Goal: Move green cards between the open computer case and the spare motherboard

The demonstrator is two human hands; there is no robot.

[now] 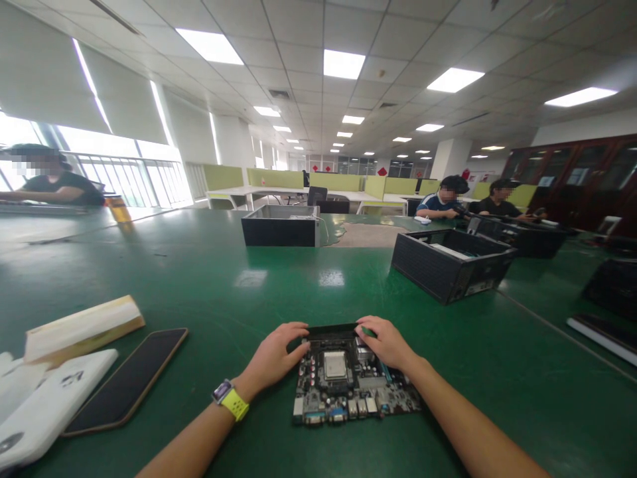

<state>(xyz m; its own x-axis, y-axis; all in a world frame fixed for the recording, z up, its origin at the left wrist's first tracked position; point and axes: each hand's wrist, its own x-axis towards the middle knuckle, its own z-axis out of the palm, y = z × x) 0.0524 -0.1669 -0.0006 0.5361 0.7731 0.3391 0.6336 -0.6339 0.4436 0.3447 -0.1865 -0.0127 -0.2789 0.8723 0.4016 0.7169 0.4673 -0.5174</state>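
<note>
A computer motherboard (359, 383) lies on the green tabletop in front of me, its ports facing my body. A silver square processor (335, 365) sits in its socket, with no cooler over it. A long dark strip (332, 328) runs along the board's far edge between my hands; whether it is a memory slot or a separate piece I cannot tell. My left hand (273, 358), with a yellow-banded watch on the wrist, grips the far left corner with thumb and fingers. At the strip's other end my right hand (387, 340) is closed, a small green patch showing by its thumb.
On the left lie a dark phone (132, 382), a white object (54, 405) and a cream-coloured box (84, 330). Open computer cases (281, 231) (450, 265) stand across the green table (209, 279). Several people sit farther off, left and right.
</note>
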